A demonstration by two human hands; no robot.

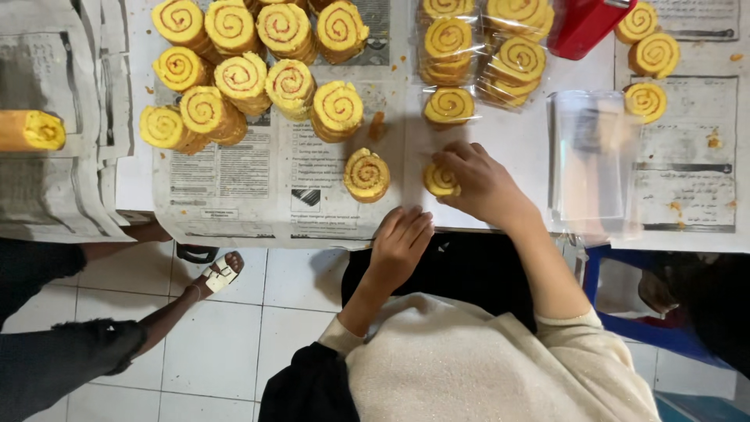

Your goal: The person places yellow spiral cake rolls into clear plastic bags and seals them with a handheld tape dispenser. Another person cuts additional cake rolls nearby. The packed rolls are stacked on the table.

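One yellow swirl cake slice [440, 180], round, reddish spiral, under right hand [480, 184]

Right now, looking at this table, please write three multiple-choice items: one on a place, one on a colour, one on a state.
1. Where does the right hand rest?
A. on a cake slice
B. on the red box
C. on the floor

2. What colour is the box at the top?
A. blue
B. red
C. green

3. How is the left hand?
A. holding a knife
B. empty at the table edge
C. gripping a bag

Answers: 1 A, its fingers cover a spiral slice; 2 B, it is plainly red; 3 B, nothing is in it.
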